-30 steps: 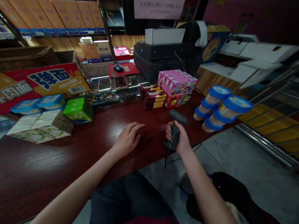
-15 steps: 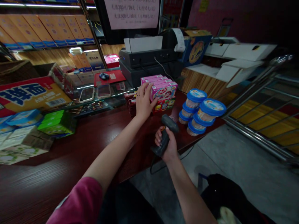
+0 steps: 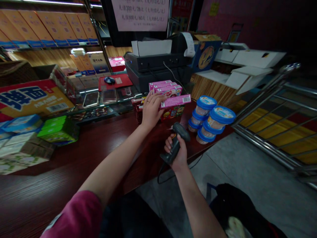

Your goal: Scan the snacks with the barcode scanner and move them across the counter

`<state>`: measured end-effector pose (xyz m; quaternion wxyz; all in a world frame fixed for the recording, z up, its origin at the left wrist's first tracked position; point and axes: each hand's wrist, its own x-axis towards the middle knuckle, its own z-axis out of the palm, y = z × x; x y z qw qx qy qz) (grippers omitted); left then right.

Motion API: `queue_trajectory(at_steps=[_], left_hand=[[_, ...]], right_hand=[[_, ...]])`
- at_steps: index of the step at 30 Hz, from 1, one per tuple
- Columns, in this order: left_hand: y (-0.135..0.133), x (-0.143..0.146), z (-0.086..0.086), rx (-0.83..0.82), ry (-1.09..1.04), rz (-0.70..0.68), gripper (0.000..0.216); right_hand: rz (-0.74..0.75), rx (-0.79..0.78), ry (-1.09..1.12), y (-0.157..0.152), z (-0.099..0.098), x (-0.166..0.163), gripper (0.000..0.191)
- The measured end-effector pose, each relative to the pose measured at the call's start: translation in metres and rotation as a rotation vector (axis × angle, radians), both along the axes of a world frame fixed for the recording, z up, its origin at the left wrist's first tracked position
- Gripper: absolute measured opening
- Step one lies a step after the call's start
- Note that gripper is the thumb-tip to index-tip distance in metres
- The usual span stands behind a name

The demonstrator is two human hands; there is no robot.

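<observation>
Mid-frame, the left hand [image 3: 151, 110] is pinching a pink box [image 3: 174, 101] endwise, leaving its barcode [image 3: 186, 99] uncovered, the right hand [image 3: 180, 155] gripping a scanner [image 3: 182, 131].

On the dark wooden counter [image 3: 99, 140] I see rectangular green packs [image 3: 59, 130] frame-left and round blue-lidded plastic tubs [image 3: 213, 119] frame-right; rectangular pink cartons [image 3: 177, 100] come between.

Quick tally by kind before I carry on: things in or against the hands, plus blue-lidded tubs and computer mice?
Handheld scanner in right hand: 1
Pink box at left hand: 1
Blue-lidded tubs visible: 6
Computer mouse: 1
Total: 9
</observation>
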<state>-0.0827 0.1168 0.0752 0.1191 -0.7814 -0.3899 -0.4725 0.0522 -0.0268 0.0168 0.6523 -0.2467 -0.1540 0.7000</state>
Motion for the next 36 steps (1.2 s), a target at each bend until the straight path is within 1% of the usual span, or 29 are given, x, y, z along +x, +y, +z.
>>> queue_trajectory(at_steps=[2,4,7,9,11,13,15,17,19,21,24,27,30,33,36], left_hand=[[-0.019,-0.02,-0.002,0.027,-0.023,-0.013,0.036],[-0.042,-0.051,-0.008,0.031,-0.042,-0.031,0.038],[-0.084,-0.108,-0.02,-0.039,-0.015,-0.046,0.043],[-0.113,-0.15,-0.031,-0.103,0.002,-0.011,0.046],[-0.14,-0.19,-0.041,-0.144,0.013,0.053,0.048],[-0.163,-0.226,-0.051,-0.151,0.03,0.12,0.047],[-0.18,-0.256,-0.059,-0.133,0.041,0.168,0.043],[-0.19,-0.279,-0.064,-0.124,0.03,0.204,0.039],[-0.194,-0.295,-0.068,-0.14,-0.004,0.247,0.036],[-0.193,-0.306,-0.069,-0.17,-0.051,0.309,0.035],[-0.189,-0.316,-0.07,-0.212,-0.113,0.381,0.036],[-0.186,-0.322,-0.072,-0.226,-0.15,0.385,0.036],[-0.184,-0.325,-0.075,-0.218,-0.156,0.364,0.038],[-0.183,-0.324,-0.078,-0.231,-0.152,0.342,0.037],[-0.182,-0.32,-0.077,-0.255,-0.138,0.325,0.035]], right_hand=[[0.0,-0.011,0.001,-0.002,0.002,0.001,0.024],[0.016,-0.02,-0.01,-0.004,0.005,0.002,0.022],[0.083,-0.004,-0.055,-0.006,0.009,0.001,0.022],[0.162,0.029,-0.099,-0.009,0.012,-0.006,0.022],[0.263,0.057,-0.135,-0.012,0.013,-0.02,0.022],[0.389,0.059,-0.158,-0.016,0.014,-0.044,0.023],[0.525,0.05,-0.18,-0.02,0.014,-0.075,0.027],[0.643,0.051,-0.215,-0.022,0.014,-0.107,0.033],[0.723,0.068,-0.28,-0.024,0.014,-0.135,0.035],[0.777,0.094,-0.366,-0.023,0.013,-0.156,0.036],[0.819,0.109,-0.446,-0.018,0.012,-0.172,0.039],[0.819,0.085,-0.429,-0.01,0.01,-0.174,0.042],[0.776,0.091,-0.381,-0.006,0.008,-0.169,0.04],[0.733,0.089,-0.365,-0.005,0.007,-0.165,0.037],[0.721,0.078,-0.366,-0.005,0.006,-0.164,0.037]])
